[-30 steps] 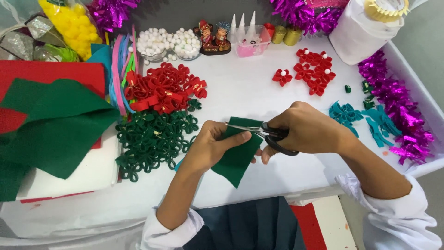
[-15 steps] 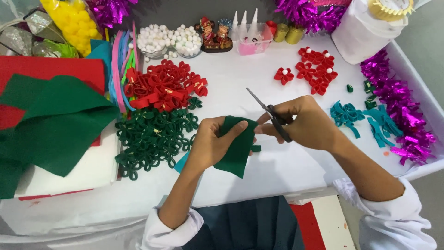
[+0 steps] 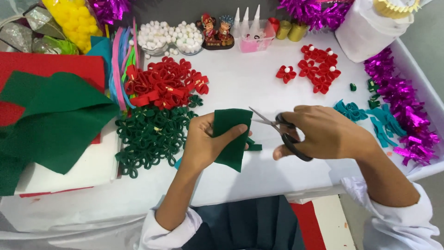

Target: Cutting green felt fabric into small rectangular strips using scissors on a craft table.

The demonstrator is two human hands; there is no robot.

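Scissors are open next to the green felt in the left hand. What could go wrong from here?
1. The left hand pinches the felt with its thumb near the edge facing the open scissors; the blades could nick it.
2. The felt is held in the air on one side only, so it may fold and the cut may wander.
3. A small green strip lies under the felt and could get brushed off the table.

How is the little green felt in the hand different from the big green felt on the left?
The green felt piece is small and roughly rectangular, while the large green felt sheet is far bigger with uneven edges. The piece is held up by the left hand, with scissors in the right hand beside it; the sheet lies loose over red felt. Both are the same dark green.
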